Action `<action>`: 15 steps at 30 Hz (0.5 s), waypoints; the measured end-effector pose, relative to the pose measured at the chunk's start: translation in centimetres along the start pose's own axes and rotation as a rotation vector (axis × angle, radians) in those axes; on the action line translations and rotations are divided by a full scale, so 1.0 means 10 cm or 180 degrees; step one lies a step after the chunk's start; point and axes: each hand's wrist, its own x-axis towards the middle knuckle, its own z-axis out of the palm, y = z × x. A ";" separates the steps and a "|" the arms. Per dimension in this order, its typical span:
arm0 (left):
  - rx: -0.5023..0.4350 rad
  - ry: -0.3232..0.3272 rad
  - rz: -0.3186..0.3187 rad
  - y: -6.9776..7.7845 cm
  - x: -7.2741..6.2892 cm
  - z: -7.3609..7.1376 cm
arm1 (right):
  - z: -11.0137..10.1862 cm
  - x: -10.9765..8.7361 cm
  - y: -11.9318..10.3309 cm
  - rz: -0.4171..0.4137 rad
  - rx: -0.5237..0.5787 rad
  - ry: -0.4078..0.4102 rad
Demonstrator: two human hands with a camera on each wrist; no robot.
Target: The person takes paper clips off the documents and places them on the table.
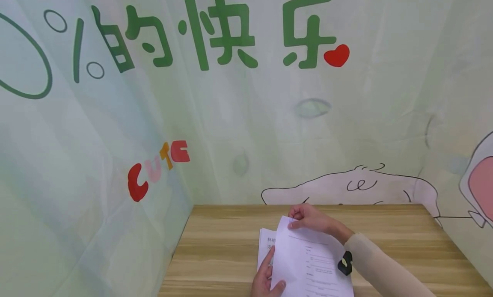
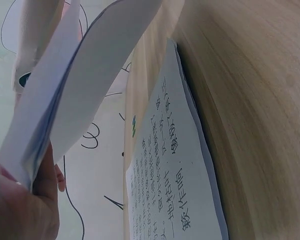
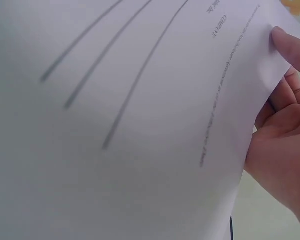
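Observation:
Printed sheets of paper (image 1: 296,262) are held raised above the table, tilted. My left hand (image 1: 265,280) grips their lower left side, thumb in front; in the left wrist view the left hand (image 2: 20,205) holds more than one sheet, fanned apart. At the top edge my right hand (image 1: 312,220) pinches the paper between thumb and fingers. The right wrist view shows the right hand (image 3: 285,125) at the border of the front sheet (image 3: 155,115), which bears lines of small print. Beneath lies a paper stack (image 2: 172,165) with larger Chinese text, partly covered in the head view.
The wood-grain table (image 1: 219,245) carries the stack. A printed cloth backdrop (image 1: 231,117) with green characters and cartoon drawings hangs behind and at the sides. A black device (image 1: 345,263) is worn on the right wrist.

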 end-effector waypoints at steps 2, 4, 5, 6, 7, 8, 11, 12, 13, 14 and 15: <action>0.0014 0.0002 0.0019 0.00 0.00 0.00 | -0.01 0.00 0.00 0.0002 0.0052 -0.0017; 0.0017 -0.0009 0.0039 -0.01 0.00 0.00 | -0.03 0.00 0.00 -0.0013 0.0105 -0.0028; 0.0014 -0.0017 0.0045 -0.01 0.01 0.01 | -0.04 0.00 0.00 -0.0023 0.0137 -0.0032; 0.0015 -0.0023 0.0049 -0.01 0.01 0.01 | -0.05 0.00 0.01 -0.0025 0.0176 -0.0038; 0.0011 -0.0031 0.0046 -0.02 0.01 0.01 | -0.05 0.00 0.01 -0.0032 0.0211 -0.0046; 0.0012 -0.0039 0.0042 -0.01 0.02 0.01 | -0.06 0.00 0.02 -0.0040 0.0255 -0.0059; 0.0038 -0.0015 0.0004 0.00 0.03 0.02 | -0.07 0.00 0.03 -0.0050 0.0397 -0.0087; 0.0056 0.0003 -0.0011 0.00 0.03 0.03 | -0.07 0.00 0.04 -0.0055 0.0434 -0.0098; 0.0069 0.0022 -0.0028 0.01 0.04 0.04 | -0.08 0.00 0.04 -0.0064 0.0452 -0.0101; 0.0077 0.0038 -0.0035 0.01 0.04 0.04 | -0.08 0.00 0.04 -0.0064 0.0472 -0.0101; 0.0085 0.0059 -0.0047 0.01 0.05 0.05 | -0.08 -0.01 0.04 -0.0068 0.0468 -0.0089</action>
